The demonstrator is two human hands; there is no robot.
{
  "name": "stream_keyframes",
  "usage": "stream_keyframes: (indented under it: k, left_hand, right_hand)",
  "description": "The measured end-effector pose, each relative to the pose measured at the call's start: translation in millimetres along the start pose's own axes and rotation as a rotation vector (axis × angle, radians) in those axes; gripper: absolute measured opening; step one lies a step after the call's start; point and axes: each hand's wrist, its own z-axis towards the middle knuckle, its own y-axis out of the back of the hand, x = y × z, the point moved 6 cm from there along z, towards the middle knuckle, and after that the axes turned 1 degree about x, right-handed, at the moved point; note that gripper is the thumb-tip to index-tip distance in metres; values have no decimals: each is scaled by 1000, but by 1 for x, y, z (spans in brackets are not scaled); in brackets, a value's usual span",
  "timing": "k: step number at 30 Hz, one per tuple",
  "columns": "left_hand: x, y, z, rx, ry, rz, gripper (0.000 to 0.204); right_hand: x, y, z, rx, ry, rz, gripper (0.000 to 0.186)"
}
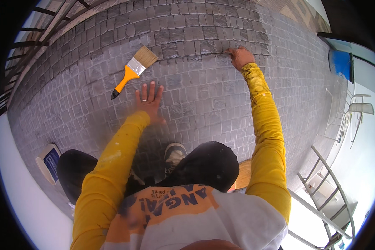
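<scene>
My left hand [150,102] rests on the grey stone-patterned floor [196,100], fingers spread and a ring on one of them. Just beyond its fingertips lies a wide paintbrush [129,76] with pale bristles, a metal band and an orange handle with a black end. Farther off to the right, my right hand [241,58] is bent down to the floor along a line between stones. Its fingers are curled together; whatever they may pinch is too small to make out. The far strip of stones looks darker and shinier than the near part.
Dark metal railings [31,43] edge the far left. A pale container with a blue label [51,163] sits by my left knee. Beside my right knee is a partly hidden orange-brown thing [243,174]. At the right are a metal ladder [335,185] and a blue container [341,64].
</scene>
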Motion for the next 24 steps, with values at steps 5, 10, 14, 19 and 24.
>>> stream_keyframes:
  k: [5, 10, 14, 19, 24]
  left_hand:
    - [-2, 2, -3, 24, 19, 11, 142]
    - [-2, 4, -4, 3, 22, 9, 139]
    - [-1, 3, -3, 2, 19, 8, 139]
    - [1, 1, -1, -6, 16, -4, 139]
    - [0, 1, -2, 12, 2, -14, 143]
  right_hand:
    - [-11, 3, 7, 14, -50, 161, 36]
    - [-40, -42, -4, -13, -242, 794, 47]
    - [-51, -72, -12, -143, -313, 1061, 34]
    - [-53, -78, -15, -191, -292, 1122, 36]
    - [-51, -76, -13, -217, -298, 1196, 35]
